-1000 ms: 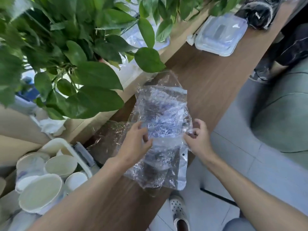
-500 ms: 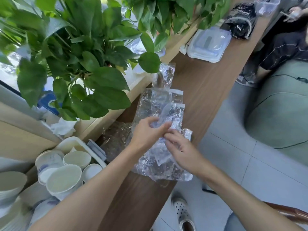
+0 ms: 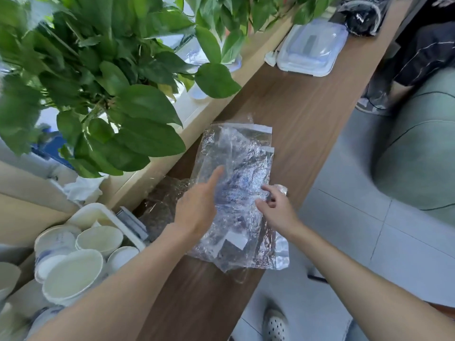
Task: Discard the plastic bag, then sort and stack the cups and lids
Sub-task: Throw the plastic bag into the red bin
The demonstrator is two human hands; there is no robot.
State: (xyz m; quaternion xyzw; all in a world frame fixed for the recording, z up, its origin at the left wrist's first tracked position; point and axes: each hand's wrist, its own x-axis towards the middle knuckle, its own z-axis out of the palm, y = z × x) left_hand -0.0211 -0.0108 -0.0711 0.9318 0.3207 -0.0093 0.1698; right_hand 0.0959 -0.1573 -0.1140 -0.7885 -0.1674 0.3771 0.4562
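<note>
A crinkled clear plastic bag [image 3: 240, 168] lies flat on the brown wooden counter [image 3: 302, 114], folded over itself. My left hand [image 3: 197, 205] rests on the bag's left side with the forefinger stretched out over it. My right hand [image 3: 275, 207] touches the bag's right edge with loosely bent fingers. Several white paper cups [image 3: 73, 274] stand crowded at the lower left, beside a white tray [image 3: 91, 212].
A large leafy plant [image 3: 110, 82] overhangs the left of the counter. A clear lidded box [image 3: 312, 48] and a black bag [image 3: 362, 16] sit at the far end. A green sofa [image 3: 418, 143] stands at the right, with a seated person [image 3: 423, 52] beyond.
The bag has been laid flatter on the counter. My hands, pinching it together half a second ago, have come apart, the left forefinger now stretched out.
</note>
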